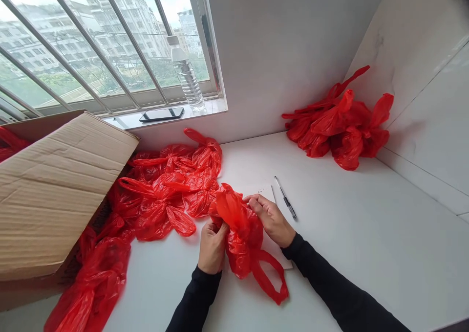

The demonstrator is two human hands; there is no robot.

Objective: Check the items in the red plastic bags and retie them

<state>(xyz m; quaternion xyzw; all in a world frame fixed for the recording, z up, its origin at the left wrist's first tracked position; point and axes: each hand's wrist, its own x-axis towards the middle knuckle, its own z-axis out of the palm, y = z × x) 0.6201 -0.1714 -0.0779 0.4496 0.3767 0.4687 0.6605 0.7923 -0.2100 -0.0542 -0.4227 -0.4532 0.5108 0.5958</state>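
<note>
Between my two hands is a knotted red plastic bag (240, 229), with one handle loop hanging toward the table's front. My left hand (212, 246) grips its left side, thumb over the plastic. On the upper right, my right hand (270, 219) pinches the bag with bent fingers. Whatever the bag contains is hidden. Under it lies a sheet of white paper (280, 254), mostly covered, with faint writing near its top. A black-and-clear pen (285, 197) rests just right of the paper. More tied red bags (164, 200) are heaped to the left of my hands.
An open cardboard box (62, 190) lies tilted on the left, red bags spilling by its edge. Another pile of red bags (340, 121) sits in the back right corner. On the sill stand a water bottle (188, 80) and a phone (161, 114), before a barred window.
</note>
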